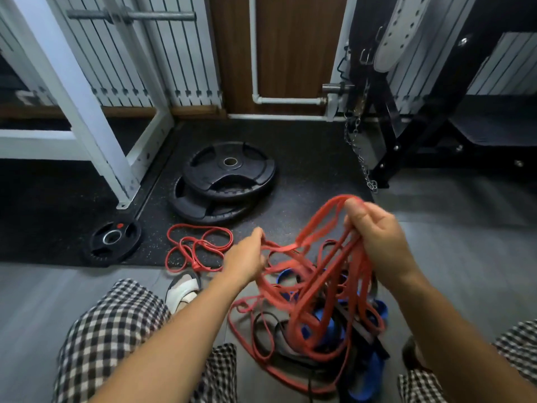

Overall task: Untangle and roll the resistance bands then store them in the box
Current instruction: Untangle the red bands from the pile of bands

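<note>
Tangle of red bands (pixel 305 315) gripped in right hand (pixel 377 239), one strand (pixel 279 248) pinched in left hand (pixel 247 257) beside it. Pull slowly, feed slack, avoid cinching knots.

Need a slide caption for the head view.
Left hand and right hand hold tangled red rubber resistance bands above a red, blue and black band pile.

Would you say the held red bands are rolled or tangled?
Tangled: the red bands hang in crossing loops from the left hand and right hand.
</note>
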Available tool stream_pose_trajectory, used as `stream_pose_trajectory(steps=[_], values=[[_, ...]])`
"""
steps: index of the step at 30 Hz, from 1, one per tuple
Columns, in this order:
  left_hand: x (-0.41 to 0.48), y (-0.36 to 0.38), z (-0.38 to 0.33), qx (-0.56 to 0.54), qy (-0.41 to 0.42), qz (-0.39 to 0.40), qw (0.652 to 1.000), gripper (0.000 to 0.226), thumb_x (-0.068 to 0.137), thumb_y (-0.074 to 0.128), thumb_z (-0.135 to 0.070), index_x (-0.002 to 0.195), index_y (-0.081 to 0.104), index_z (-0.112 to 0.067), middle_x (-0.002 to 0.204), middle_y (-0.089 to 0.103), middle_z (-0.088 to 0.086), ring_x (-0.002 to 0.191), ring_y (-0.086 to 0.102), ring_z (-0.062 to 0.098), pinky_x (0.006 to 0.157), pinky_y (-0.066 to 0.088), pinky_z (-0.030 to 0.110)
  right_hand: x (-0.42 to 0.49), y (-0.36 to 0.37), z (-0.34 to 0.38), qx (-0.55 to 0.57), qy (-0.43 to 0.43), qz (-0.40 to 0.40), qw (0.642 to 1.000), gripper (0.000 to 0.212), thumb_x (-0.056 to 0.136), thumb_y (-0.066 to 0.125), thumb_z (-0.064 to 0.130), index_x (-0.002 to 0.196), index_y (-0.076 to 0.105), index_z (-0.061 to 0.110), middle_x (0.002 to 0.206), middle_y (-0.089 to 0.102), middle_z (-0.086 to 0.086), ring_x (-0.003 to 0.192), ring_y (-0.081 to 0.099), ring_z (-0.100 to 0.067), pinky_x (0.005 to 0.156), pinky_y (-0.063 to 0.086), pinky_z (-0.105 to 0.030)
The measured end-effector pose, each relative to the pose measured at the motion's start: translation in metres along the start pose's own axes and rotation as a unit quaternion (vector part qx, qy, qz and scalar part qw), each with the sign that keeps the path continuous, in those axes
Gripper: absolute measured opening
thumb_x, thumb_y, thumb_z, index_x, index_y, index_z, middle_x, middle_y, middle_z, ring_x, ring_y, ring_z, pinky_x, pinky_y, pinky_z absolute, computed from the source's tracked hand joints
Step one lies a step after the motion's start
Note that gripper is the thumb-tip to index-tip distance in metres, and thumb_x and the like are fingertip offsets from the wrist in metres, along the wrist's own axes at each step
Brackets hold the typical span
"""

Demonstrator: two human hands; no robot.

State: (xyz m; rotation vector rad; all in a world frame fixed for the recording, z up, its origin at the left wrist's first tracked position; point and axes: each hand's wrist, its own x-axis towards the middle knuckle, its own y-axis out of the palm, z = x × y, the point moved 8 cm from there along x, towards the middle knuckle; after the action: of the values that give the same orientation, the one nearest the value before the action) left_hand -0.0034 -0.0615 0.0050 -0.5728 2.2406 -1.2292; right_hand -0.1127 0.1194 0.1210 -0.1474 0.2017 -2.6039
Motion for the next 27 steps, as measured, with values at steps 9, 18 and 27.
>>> stream_pose_trajectory(steps=[9, 18, 27], values=[[0.017, -0.029, 0.049, 0.023, -0.094, -0.089, 0.991, 0.054, 0.089, 0.046, -0.006, 0.137, 0.022, -0.005, 0.109, 0.062, 0.020, 0.099, 0.059, 0.039, 0.072, 0.038, 0.036, 0.016, -0.018, -0.025, -0.047, 0.049, 0.076, 0.995, 0.024, 0.091, 0.054, 0.022, 0.068, 0.056, 0.013, 0.048, 0.056, 0.005, 0.042, 0.056, -0.006, 0.042, 0.046, -0.019], [0.074, -0.118, 0.153, 0.013, -0.213, -0.133, 0.968, 0.025, 0.087, 0.058, -0.012, 0.110, 0.052, -0.005, 0.115, 0.060, 0.022, 0.106, 0.057, 0.036, 0.089, 0.045, 0.040, 0.025, 0.021, -0.085, -0.067, 0.160, 0.182, 0.968, 0.031, 0.082, 0.065, 0.027, 0.089, 0.064, -0.002, 0.063, 0.065, -0.002, 0.055, 0.062, -0.010, 0.049, 0.050, -0.019], [0.141, -0.225, 0.168, -0.056, -0.194, -0.261, 0.944, 0.019, 0.091, 0.050, -0.007, 0.109, 0.053, -0.003, 0.105, 0.061, 0.026, 0.088, 0.060, 0.037, 0.080, 0.052, 0.045, 0.055, 0.048, -0.101, -0.192, 0.091, 0.240, 0.947, 0.014, 0.083, 0.065, 0.017, 0.069, 0.063, 0.017, 0.056, 0.066, 0.010, 0.048, 0.056, 0.003, 0.051, 0.046, -0.018]])
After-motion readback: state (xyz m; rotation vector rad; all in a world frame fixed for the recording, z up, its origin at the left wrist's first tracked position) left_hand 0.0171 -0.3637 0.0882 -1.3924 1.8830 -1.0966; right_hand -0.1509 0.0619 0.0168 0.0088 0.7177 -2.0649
